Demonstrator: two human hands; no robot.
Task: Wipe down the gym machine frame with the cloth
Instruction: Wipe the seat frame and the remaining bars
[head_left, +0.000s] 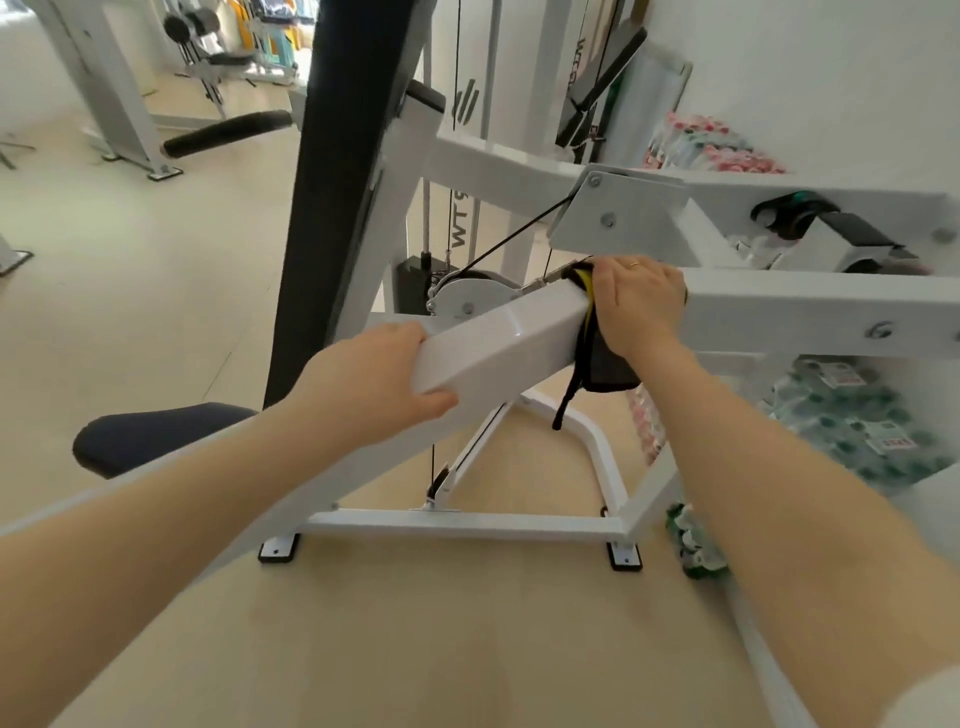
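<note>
A white square beam of the gym machine frame (498, 338) slants across the middle of the view. My left hand (374, 379) grips its near end, fingers over the top edge and thumb underneath. My right hand (636, 301) presses a dark cloth with a yellow edge (605, 364) around the beam farther up. The cloth wraps over the top and hangs down below my wrist, with a black strap dangling from it. A ring shows on one finger of the right hand.
A tall black back pad (343, 171) rises on the left above a dark seat (145, 434). Cables and a pulley (470, 296) sit behind the beam. Packs of bottles (857, 421) lie at right. White floor bars (462, 525) run below. Other machines stand far left.
</note>
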